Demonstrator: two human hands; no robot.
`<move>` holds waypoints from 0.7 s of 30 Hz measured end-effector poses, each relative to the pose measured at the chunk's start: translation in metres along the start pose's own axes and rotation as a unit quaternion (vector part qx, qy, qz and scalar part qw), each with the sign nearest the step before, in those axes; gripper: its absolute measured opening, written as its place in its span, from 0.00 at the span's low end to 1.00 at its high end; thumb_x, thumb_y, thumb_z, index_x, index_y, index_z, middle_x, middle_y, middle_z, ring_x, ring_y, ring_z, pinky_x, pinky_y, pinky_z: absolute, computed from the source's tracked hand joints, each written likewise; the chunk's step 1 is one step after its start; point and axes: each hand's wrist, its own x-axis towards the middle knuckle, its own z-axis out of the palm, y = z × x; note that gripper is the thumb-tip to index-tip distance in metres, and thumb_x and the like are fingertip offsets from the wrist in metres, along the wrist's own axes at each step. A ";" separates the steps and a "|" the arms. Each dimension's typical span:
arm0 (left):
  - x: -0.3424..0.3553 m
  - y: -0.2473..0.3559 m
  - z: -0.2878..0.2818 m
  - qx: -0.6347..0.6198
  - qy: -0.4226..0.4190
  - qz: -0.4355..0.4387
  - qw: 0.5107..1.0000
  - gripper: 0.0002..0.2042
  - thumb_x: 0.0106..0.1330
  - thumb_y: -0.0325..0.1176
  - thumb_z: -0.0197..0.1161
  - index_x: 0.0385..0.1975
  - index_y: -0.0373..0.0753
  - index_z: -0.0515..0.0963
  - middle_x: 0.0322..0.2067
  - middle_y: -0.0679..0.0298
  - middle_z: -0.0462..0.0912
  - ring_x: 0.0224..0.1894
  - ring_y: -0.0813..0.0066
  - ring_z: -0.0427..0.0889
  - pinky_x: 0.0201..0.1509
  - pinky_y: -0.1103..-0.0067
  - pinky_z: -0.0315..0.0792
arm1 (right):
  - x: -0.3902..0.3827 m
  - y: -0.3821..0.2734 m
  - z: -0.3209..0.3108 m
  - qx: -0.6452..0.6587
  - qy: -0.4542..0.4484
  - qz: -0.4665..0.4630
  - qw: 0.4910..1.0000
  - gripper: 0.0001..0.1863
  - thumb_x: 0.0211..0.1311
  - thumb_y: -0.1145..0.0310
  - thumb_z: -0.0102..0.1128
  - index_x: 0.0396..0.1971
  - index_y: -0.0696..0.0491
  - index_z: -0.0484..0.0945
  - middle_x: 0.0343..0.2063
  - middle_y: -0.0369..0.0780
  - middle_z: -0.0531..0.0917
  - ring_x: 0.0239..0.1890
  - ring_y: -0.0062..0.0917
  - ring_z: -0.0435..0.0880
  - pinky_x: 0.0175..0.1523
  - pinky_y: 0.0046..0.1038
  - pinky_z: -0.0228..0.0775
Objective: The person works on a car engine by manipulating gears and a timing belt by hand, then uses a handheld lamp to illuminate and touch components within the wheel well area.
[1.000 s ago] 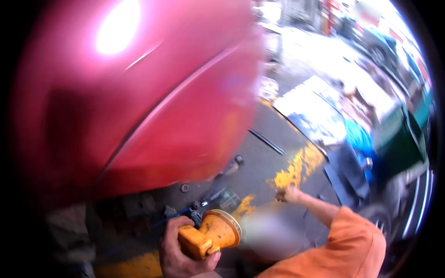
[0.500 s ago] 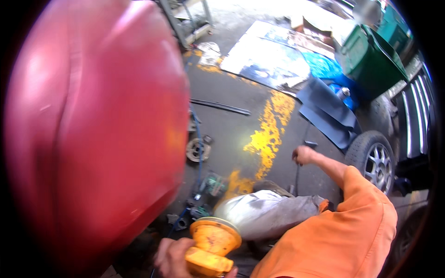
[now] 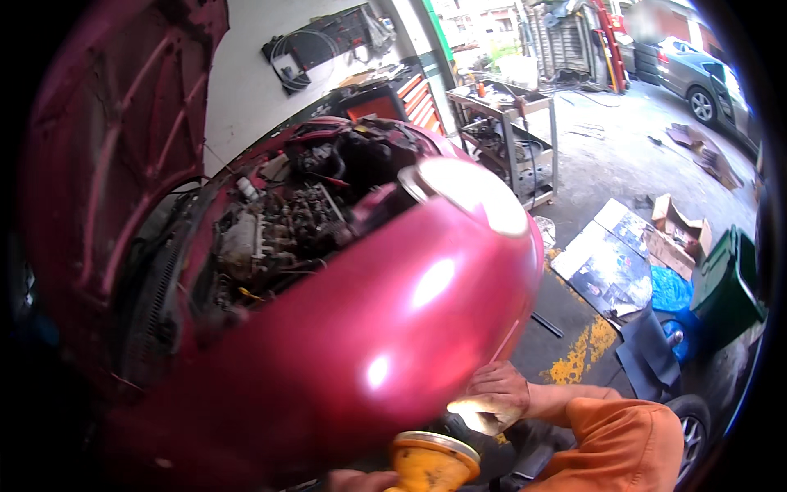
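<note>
The red fender [image 3: 385, 320] blocks any straight reach forward. At its lower right edge sits the right hand [image 3: 492, 398], and below the fender the yellow lamp [image 3: 436, 466], gripped by the left hand [image 3: 357, 481], leaves only a narrow dark gap between lamp and right hand. Right of the fender, a hand could pass low over the grey floor [image 3: 533, 351], avoiding a dark bar [image 3: 547, 325]; farther right of it, dark sheets [image 3: 652, 354] and a green bin [image 3: 728, 287] bar the way. Past the fender's far edge, the engine [image 3: 242, 234] is reachable from above, the raised bonnet [image 3: 123, 156] walling off the fender's left.
</note>
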 end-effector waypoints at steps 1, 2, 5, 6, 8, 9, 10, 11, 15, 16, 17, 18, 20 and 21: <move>0.021 0.008 -0.021 0.013 0.036 -0.007 0.999 0.43 0.34 0.61 0.77 0.47 0.36 0.72 0.37 0.57 0.74 0.38 0.57 0.75 0.44 0.65 0.70 | 0.026 -0.003 -0.004 0.003 0.006 0.025 1.000 0.15 0.44 0.84 0.61 0.36 0.61 0.82 0.15 0.37 0.76 0.13 0.24 0.75 0.19 0.24 0.64; 0.042 0.014 -0.039 0.020 0.075 -0.018 0.997 0.44 0.34 0.63 0.76 0.47 0.36 0.72 0.37 0.58 0.74 0.39 0.58 0.74 0.45 0.65 0.70 | 0.048 -0.002 -0.007 0.020 0.038 0.051 0.998 0.13 0.43 0.84 0.61 0.34 0.60 0.81 0.14 0.36 0.75 0.12 0.25 0.73 0.18 0.25 0.63; 0.112 0.022 -0.082 0.010 0.180 -0.088 0.980 0.44 0.36 0.65 0.75 0.48 0.35 0.72 0.40 0.57 0.73 0.42 0.60 0.74 0.47 0.65 0.69 | 0.119 0.011 -0.042 -0.030 0.069 0.103 0.992 0.12 0.44 0.84 0.61 0.32 0.58 0.81 0.11 0.36 0.73 0.10 0.25 0.71 0.17 0.26 0.61; 0.135 0.010 -0.091 0.075 0.217 -0.057 0.972 0.43 0.39 0.63 0.75 0.48 0.35 0.71 0.40 0.57 0.73 0.43 0.60 0.74 0.48 0.65 0.70 | 0.136 0.024 -0.050 -0.048 0.068 0.096 0.992 0.12 0.44 0.84 0.61 0.32 0.58 0.81 0.11 0.35 0.72 0.10 0.24 0.71 0.16 0.26 0.60; 0.164 -0.054 -0.070 0.011 0.278 -0.085 0.957 0.46 0.48 0.64 0.64 0.57 0.28 0.64 0.46 0.57 0.68 0.48 0.65 0.71 0.54 0.71 0.67 | 0.160 0.052 -0.083 -0.097 0.038 0.162 0.981 0.10 0.48 0.82 0.59 0.32 0.58 0.81 0.14 0.36 0.76 0.13 0.21 0.75 0.20 0.23 0.65; 0.184 -0.061 -0.061 -0.025 0.280 -0.138 0.950 0.47 0.50 0.62 0.64 0.61 0.30 0.61 0.50 0.56 0.67 0.50 0.64 0.70 0.55 0.70 0.67 | 0.162 0.077 -0.097 -0.053 0.061 0.226 0.971 0.07 0.52 0.82 0.58 0.33 0.60 0.80 0.16 0.37 0.79 0.16 0.18 0.78 0.23 0.20 0.67; 0.202 -0.065 -0.059 -0.053 0.287 -0.189 0.938 0.48 0.52 0.59 0.65 0.66 0.31 0.57 0.53 0.54 0.66 0.51 0.63 0.70 0.56 0.69 0.67 | 0.173 0.107 -0.105 -0.009 0.096 0.309 0.946 0.06 0.54 0.81 0.58 0.33 0.61 0.80 0.18 0.39 0.81 0.20 0.18 0.80 0.26 0.19 0.68; 0.215 -0.076 -0.052 -0.111 0.257 -0.235 0.931 0.46 0.53 0.54 0.66 0.67 0.32 0.56 0.55 0.55 0.65 0.55 0.64 0.68 0.59 0.69 0.65 | 0.186 0.154 -0.114 -0.135 0.118 0.269 0.946 0.07 0.54 0.80 0.61 0.34 0.60 0.81 0.20 0.40 0.83 0.23 0.20 0.82 0.29 0.21 0.71; 0.258 -0.108 0.009 -0.088 0.278 -0.235 0.927 0.42 0.47 0.51 0.73 0.56 0.33 0.60 0.44 0.57 0.67 0.44 0.65 0.72 0.49 0.68 0.70 | 0.233 0.379 -0.136 -0.209 0.013 0.428 0.879 0.15 0.55 0.64 0.63 0.39 0.59 0.81 0.37 0.50 0.85 0.41 0.40 0.85 0.47 0.36 0.75; 0.260 -0.114 0.019 -0.062 0.260 -0.240 0.933 0.40 0.44 0.52 0.74 0.51 0.34 0.63 0.41 0.58 0.67 0.44 0.65 0.71 0.50 0.67 0.68 | 0.244 0.422 -0.135 -0.272 -0.012 0.440 0.856 0.17 0.55 0.63 0.62 0.40 0.59 0.81 0.40 0.51 0.84 0.44 0.42 0.84 0.50 0.37 0.75; 0.263 -0.117 0.025 -0.015 0.224 -0.238 0.945 0.38 0.41 0.52 0.74 0.46 0.35 0.65 0.39 0.58 0.67 0.43 0.64 0.70 0.48 0.68 0.68 | 0.247 0.458 -0.124 -0.330 -0.040 0.451 0.828 0.18 0.54 0.63 0.62 0.40 0.60 0.80 0.43 0.51 0.83 0.46 0.43 0.83 0.52 0.38 0.75; 0.258 -0.124 0.029 0.031 0.188 -0.223 0.956 0.38 0.43 0.51 0.74 0.49 0.34 0.64 0.41 0.58 0.68 0.45 0.64 0.70 0.52 0.69 0.67 | 0.248 0.488 -0.117 -0.358 -0.078 0.483 0.795 0.19 0.55 0.62 0.61 0.43 0.59 0.80 0.44 0.52 0.83 0.48 0.44 0.83 0.54 0.39 0.75; 0.252 -0.134 0.035 0.080 0.175 -0.207 0.959 0.39 0.42 0.50 0.73 0.50 0.33 0.64 0.41 0.58 0.68 0.44 0.64 0.70 0.52 0.69 0.67 | 0.231 0.565 -0.121 -0.426 -0.222 0.500 0.720 0.20 0.55 0.62 0.60 0.46 0.56 0.79 0.47 0.51 0.82 0.51 0.43 0.82 0.56 0.40 0.74; 0.256 -0.131 0.033 0.092 0.198 -0.213 0.952 0.38 0.41 0.51 0.74 0.47 0.33 0.65 0.38 0.58 0.68 0.41 0.64 0.71 0.48 0.69 0.68 | 0.216 0.580 -0.111 -0.427 -0.241 0.501 0.713 0.20 0.56 0.62 0.59 0.47 0.56 0.79 0.47 0.51 0.82 0.50 0.44 0.82 0.56 0.40 0.74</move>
